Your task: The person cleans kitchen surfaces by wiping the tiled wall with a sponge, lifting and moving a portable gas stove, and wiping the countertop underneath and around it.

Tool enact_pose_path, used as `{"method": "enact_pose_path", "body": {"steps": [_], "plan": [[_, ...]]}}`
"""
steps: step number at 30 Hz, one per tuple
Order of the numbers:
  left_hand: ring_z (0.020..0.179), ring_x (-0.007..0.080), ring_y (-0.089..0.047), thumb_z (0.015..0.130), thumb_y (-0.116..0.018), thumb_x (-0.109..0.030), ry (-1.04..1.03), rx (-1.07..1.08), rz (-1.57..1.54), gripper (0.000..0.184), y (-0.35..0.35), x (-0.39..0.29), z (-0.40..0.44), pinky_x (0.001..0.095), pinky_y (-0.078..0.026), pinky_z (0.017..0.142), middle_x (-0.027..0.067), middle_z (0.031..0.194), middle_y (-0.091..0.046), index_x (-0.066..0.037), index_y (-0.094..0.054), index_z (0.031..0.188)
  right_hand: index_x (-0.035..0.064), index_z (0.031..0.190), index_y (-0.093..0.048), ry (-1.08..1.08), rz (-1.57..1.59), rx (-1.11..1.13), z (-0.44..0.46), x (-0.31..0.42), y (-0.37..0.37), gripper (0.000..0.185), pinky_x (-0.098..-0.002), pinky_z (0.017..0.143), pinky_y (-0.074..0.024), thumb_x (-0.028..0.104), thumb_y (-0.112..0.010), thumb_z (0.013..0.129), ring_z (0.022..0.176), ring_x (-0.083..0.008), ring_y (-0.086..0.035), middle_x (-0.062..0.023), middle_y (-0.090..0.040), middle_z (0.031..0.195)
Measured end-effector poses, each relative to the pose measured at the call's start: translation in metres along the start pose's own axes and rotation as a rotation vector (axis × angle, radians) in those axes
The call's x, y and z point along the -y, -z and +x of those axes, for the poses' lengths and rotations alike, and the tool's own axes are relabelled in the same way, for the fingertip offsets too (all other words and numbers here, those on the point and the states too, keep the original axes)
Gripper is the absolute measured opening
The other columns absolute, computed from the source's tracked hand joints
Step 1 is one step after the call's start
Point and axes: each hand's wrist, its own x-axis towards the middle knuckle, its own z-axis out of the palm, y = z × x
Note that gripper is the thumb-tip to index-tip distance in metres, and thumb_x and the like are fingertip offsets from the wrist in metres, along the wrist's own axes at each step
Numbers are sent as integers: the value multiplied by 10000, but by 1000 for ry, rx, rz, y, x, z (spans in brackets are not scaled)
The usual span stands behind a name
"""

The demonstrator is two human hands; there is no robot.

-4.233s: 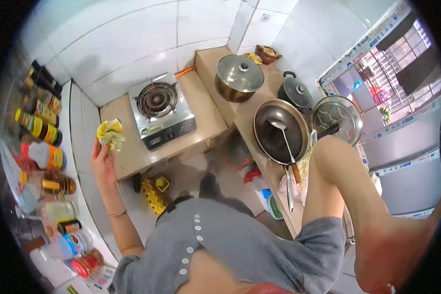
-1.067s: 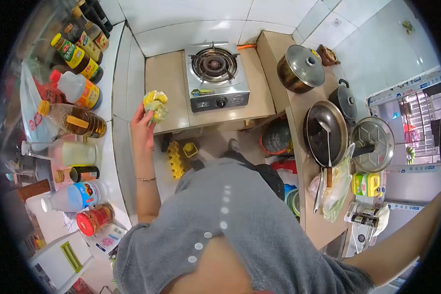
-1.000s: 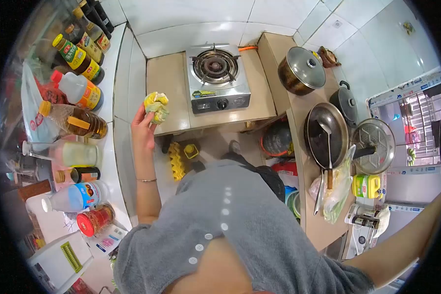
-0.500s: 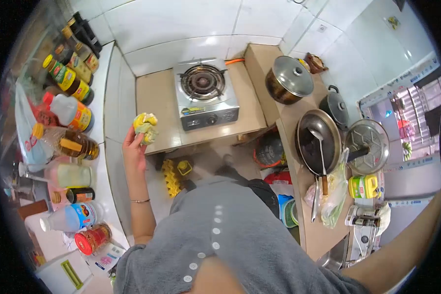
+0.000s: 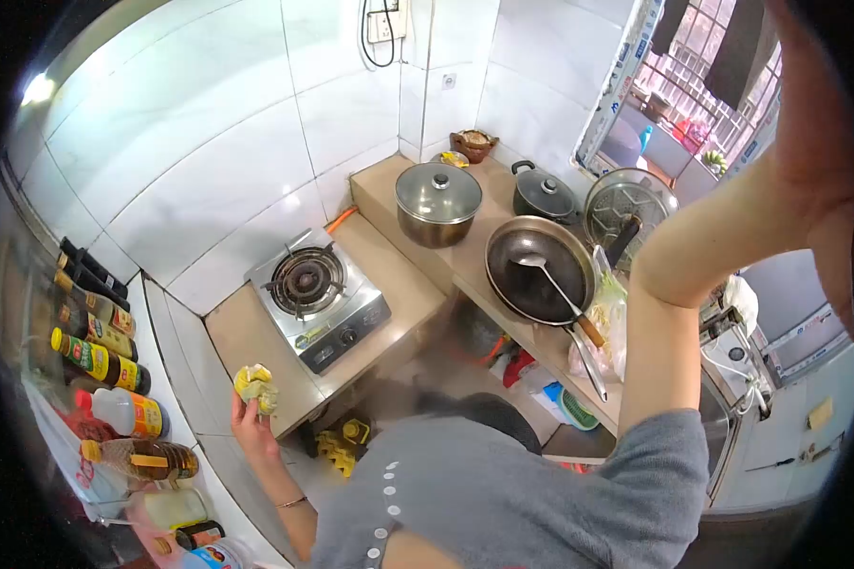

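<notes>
My left hand (image 5: 251, 427) is closed around a crumpled yellow and pale-green piece (image 5: 256, 389), held up beside the front left corner of the stove counter. Whether it is cloth or something else I cannot make out. Close by, the single-burner gas stove (image 5: 318, 299) sits on the tiled counter with no pot on it. My right hand (image 5: 821, 161) is raised close to the camera at the right edge; its fingers are cut off from view. Beyond my bent right arm, a wok (image 5: 531, 251) with a metal spatula (image 5: 562, 292) rests on the side counter.
Sauce and oil bottles (image 5: 142, 460) line the ledge on the left. A lidded pot (image 5: 436, 213) and a smaller black pot (image 5: 545, 194) stand on the raised counter, with a glass lid (image 5: 626, 213) and a plastic bag (image 5: 609, 327) near the wok. A window is at upper right.
My view has swung to the right, so the stove and bottles sit further left. My right arm has come up, bent, close to the camera. The left hand keeps the yellow-green piece.
</notes>
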Motion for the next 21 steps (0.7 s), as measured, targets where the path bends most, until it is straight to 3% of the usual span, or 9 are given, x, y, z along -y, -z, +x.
{"method": "enact_pose_path", "body": {"steps": [21], "plan": [[1092, 182, -551, 877, -542, -19, 32, 31, 50, 451, -17, 17, -10, 334, -480, 867, 60, 1236, -542, -19, -461, 1321, 40, 1218, -471, -94, -80, 65, -47, -6, -13, 294, -233, 638, -277, 164, -389, 964, 720, -108, -400, -64, -541, 850]]}}
